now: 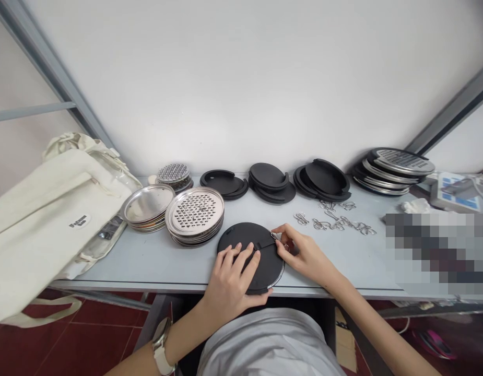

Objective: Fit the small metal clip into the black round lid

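Observation:
A round black disc (241, 237) lies on the grey table (155, 261) near its front edge, with a silvery rim showing at its lower right. My left hand (231, 277) rests flat on the disc, fingers stretched out and spread. My right hand (302, 253) sits at the disc's right edge, thumb and forefinger pinched on a small metal wire clip (275, 236) at the end of a slot in the disc.
Stacks of metal plates, plain (147, 206) and perforated (194, 214), stand at the left. Black discs (270, 183) and assembled discs (393, 167) line the back wall. Loose wire clips (335, 219) lie to the right. A cream cloth bag (45, 214) hangs over the left edge.

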### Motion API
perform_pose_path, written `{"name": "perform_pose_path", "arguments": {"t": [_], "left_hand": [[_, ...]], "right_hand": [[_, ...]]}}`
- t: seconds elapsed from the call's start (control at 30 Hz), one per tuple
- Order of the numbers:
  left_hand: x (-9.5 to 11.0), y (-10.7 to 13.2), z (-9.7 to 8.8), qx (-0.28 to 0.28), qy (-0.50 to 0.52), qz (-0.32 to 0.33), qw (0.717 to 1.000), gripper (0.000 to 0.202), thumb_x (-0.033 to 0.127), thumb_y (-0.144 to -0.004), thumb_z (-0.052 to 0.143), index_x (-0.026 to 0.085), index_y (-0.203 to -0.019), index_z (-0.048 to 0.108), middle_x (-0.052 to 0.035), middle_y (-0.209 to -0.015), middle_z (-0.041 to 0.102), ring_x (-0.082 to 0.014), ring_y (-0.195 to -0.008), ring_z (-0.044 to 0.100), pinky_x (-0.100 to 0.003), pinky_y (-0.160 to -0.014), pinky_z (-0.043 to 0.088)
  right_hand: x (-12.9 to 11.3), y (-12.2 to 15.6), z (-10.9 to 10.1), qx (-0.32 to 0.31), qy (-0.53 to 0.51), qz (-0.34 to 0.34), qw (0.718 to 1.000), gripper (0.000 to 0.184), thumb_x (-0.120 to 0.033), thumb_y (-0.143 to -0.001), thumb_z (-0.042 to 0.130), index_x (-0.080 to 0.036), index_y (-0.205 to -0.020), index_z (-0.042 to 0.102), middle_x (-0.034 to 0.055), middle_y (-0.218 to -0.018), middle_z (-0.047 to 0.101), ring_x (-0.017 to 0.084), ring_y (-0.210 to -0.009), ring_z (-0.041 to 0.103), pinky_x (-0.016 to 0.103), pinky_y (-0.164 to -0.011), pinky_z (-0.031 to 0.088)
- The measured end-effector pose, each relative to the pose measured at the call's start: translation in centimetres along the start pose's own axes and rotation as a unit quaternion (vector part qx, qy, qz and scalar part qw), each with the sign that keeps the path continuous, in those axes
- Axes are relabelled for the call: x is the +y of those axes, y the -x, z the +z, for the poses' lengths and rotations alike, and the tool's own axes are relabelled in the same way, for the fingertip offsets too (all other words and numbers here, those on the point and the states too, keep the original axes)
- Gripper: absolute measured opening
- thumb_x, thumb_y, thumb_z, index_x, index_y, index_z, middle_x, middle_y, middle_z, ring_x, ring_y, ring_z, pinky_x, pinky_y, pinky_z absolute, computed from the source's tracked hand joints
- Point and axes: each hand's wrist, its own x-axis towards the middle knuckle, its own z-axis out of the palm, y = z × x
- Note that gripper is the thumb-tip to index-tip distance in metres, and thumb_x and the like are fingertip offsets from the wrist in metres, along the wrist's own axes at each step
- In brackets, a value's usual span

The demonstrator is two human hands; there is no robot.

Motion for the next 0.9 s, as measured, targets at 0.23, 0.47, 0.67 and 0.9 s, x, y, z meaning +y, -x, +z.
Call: {"name": "perform_pose_path", "arguments": {"t": [0.23, 0.47, 0.67, 0.9], "left_hand": [[0.03, -0.03, -0.10, -0.003, -0.003, 0.000, 1.000, 0.059, 0.049, -0.079, 0.063, 0.015, -0.127, 0.058, -0.0116, -0.127, 0.060, -0.0293, -0.115, 0.054, -0.044, -0.100, 0.038], [0.03, -0.06, -0.15, -0.004, -0.005, 0.002, 1.000, 0.059, 0.050, -0.079, 0.063, 0.015, -0.127, 0.058, -0.0116, -0.127, 0.060, -0.0291, -0.114, 0.054, -0.044, -0.100, 0.039], [0.02, -0.04, -0.10, -0.004, 0.002, 0.001, 1.000, 0.057, 0.050, -0.082, 0.060, 0.015, -0.127, 0.057, -0.0100, -0.130, 0.059, -0.0298, -0.115, 0.053, -0.044, -0.101, 0.037], [0.00, -0.02, -0.01, -0.004, 0.008, 0.000, 1.000, 0.057, 0.050, -0.083, 0.059, 0.014, -0.127, 0.057, -0.0092, -0.131, 0.058, -0.0296, -0.116, 0.053, -0.044, -0.101, 0.036]], "right_hand": [[-0.20, 0.02, -0.07, 0.009, 0.002, 0.002, 1.000, 0.010, -0.026, -0.092, 0.046, -0.023, -0.102, 0.048, -0.0050, -0.066, 0.048, 0.013, -0.055, 0.048, 0.026, -0.055, 0.042], [0.03, 0.04, 0.04, 0.004, -0.003, 0.004, 1.000, 0.010, -0.028, -0.093, 0.046, -0.024, -0.102, 0.046, -0.0053, -0.065, 0.048, 0.014, -0.054, 0.048, 0.025, -0.055, 0.042], [-0.01, 0.05, -0.01, -0.011, -0.008, 0.023, 1.000, 0.010, -0.029, -0.093, 0.045, -0.025, -0.102, 0.045, -0.0065, -0.065, 0.044, 0.013, -0.054, 0.046, 0.024, -0.054, 0.040], [-0.04, 0.07, 0.05, -0.013, -0.008, 0.018, 1.000, 0.010, -0.028, -0.093, 0.043, -0.025, -0.102, 0.046, -0.0072, -0.063, 0.041, 0.013, -0.051, 0.044, 0.024, -0.053, 0.038]]}}
